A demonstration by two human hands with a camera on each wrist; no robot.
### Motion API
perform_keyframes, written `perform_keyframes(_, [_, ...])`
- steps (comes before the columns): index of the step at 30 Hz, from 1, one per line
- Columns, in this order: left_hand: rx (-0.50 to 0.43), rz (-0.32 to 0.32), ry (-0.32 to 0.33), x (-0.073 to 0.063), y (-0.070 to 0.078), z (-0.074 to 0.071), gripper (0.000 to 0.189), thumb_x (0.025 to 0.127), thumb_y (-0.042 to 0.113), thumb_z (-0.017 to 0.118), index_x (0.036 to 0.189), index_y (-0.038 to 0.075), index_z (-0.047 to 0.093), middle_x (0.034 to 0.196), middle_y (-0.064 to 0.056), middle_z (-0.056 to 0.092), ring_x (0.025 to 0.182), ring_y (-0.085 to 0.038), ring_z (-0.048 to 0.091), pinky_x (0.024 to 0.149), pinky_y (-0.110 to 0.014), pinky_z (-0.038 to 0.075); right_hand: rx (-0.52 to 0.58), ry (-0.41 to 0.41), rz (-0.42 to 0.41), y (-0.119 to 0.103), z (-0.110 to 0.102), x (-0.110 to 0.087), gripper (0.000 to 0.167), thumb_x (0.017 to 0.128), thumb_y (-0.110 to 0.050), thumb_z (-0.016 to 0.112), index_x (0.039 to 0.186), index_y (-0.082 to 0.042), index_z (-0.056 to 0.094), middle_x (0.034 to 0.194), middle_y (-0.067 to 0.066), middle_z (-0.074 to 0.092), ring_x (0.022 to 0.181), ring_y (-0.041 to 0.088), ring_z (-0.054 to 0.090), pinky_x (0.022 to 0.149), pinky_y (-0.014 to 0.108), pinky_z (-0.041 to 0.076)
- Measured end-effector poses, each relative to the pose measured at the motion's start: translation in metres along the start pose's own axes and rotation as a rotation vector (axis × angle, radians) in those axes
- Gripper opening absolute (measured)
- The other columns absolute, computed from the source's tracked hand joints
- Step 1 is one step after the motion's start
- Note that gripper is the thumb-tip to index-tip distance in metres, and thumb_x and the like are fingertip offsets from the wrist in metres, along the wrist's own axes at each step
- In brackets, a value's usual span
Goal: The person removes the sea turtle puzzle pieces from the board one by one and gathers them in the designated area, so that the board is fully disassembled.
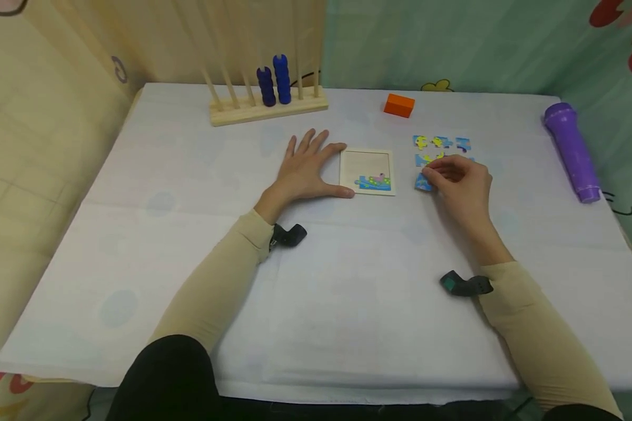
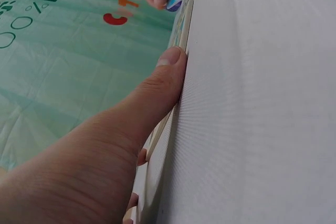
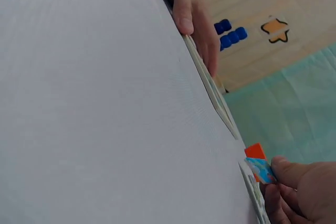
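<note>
A shallow wooden puzzle tray (image 1: pixel 367 151) lies on the table, with joined blue, green and pink pieces (image 1: pixel 375 182) along its lower right. My left hand (image 1: pixel 306 166) is spread at the tray's left side, thumb and index finger touching its edge. Between thumb and fingers, my right hand (image 1: pixel 462 182) pinches a blue puzzle piece (image 3: pixel 260 169), which in the right wrist view is tilted and raised off the table. Beneath and beyond that hand lie several loose blue and yellow puzzle pieces (image 1: pixel 420 142); the hand hides some of them.
At the back stands a wooden peg rack (image 1: pixel 268 111) with blue beads (image 1: pixel 281 79) stacked on two of its rods. An orange block (image 1: pixel 399 105) lies behind the loose pieces. Near the right table edge lies a purple cylinder (image 1: pixel 571 152). Curtains hang behind the table.
</note>
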State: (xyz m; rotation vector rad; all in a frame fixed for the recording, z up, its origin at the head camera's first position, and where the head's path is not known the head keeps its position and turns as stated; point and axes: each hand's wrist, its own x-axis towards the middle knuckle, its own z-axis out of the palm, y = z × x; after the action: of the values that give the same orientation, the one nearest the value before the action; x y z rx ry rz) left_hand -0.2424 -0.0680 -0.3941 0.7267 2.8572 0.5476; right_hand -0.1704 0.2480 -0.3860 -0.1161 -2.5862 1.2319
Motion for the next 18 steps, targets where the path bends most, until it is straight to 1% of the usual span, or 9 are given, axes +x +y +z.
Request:
perform_keyframes(2, [0.000, -0.002, 0.003, -0.0003, -0.0013, 0.0000, 0.111, 0.074, 0.084, 0.074, 0.165, 0.037, 0.032, 0.179, -0.006, 0.009, 0.166, -0.030, -0.006, 0.131, -0.056, -0.011, -0.017, 0.011, -0.015, 0.0035, -0.0008, 0.0010, 0.032, 0.097, -0.033, 0.077, 0.113, -0.005, 0.078, 0.099, 0.003, 0.075, 0.083, -0.001, 0.064, 0.076, 0.009, 0.050])
perform_keyframes(4, [-0.005, -0.004, 0.005, -0.0009, -0.0022, 0.0002, 0.111, 0.074, 0.084, 0.074, 0.165, 0.037, 0.033, 0.179, -0.006, 0.009, 0.166, -0.030, -0.006, 0.131, -0.056, -0.011, -0.041, 0.013, -0.033, 0.0057, 0.0000, 0.0025, 0.032, 0.098, -0.034, 0.077, 0.113, -0.006, 0.078, 0.102, 0.008, 0.076, 0.083, -0.002, 0.062, 0.077, 0.009, 0.048])
perform_keyframes(6, [-0.006, -0.007, 0.007, -0.0015, -0.0031, 0.0005, 0.111, 0.074, 0.085, 0.074, 0.165, 0.037, 0.032, 0.179, -0.005, 0.009, 0.166, -0.030, -0.006, 0.131, -0.056, -0.011, -0.062, 0.010, -0.052, 0.0068, 0.0015, 0.0036, 0.032, 0.099, -0.033, 0.076, 0.114, -0.005, 0.078, 0.105, 0.013, 0.076, 0.084, -0.001, 0.060, 0.077, 0.009, 0.047])
perform_keyframes(11, [-0.012, -0.001, 0.024, -0.0015, -0.0039, 0.0004, 0.110, 0.073, 0.084, 0.075, 0.165, 0.037, 0.034, 0.179, -0.006, 0.010, 0.166, -0.030, -0.005, 0.131, -0.056, -0.011, -0.123, 0.029, -0.082, 0.0076, 0.0047, 0.0025, 0.032, 0.100, -0.032, 0.074, 0.116, -0.005, 0.076, 0.103, 0.013, 0.074, 0.089, 0.009, 0.058, 0.075, 0.011, 0.042])
perform_keyframes(15, [-0.008, 0.006, 0.024, 0.0000, -0.0036, 0.0013, 0.110, 0.073, 0.083, 0.075, 0.164, 0.037, 0.034, 0.179, -0.005, 0.011, 0.166, -0.030, -0.004, 0.131, -0.055, -0.011, -0.164, 0.026, -0.104, 0.0073, 0.0056, -0.0017, 0.033, 0.096, -0.031, 0.079, 0.115, -0.004, 0.075, 0.101, 0.014, 0.072, 0.088, 0.018, 0.058, 0.074, 0.016, 0.040])
perform_keyframes(18, [-0.008, 0.008, 0.015, 0.0009, -0.0029, 0.0021, 0.110, 0.074, 0.083, 0.075, 0.165, 0.037, 0.033, 0.179, -0.005, 0.010, 0.166, -0.030, -0.005, 0.131, -0.055, -0.011, -0.181, 0.010, -0.129, 0.0083, 0.0063, -0.0038, 0.031, 0.093, -0.024, 0.080, 0.114, -0.001, 0.074, 0.100, 0.015, 0.070, 0.089, 0.021, 0.057, 0.075, 0.018, 0.039])
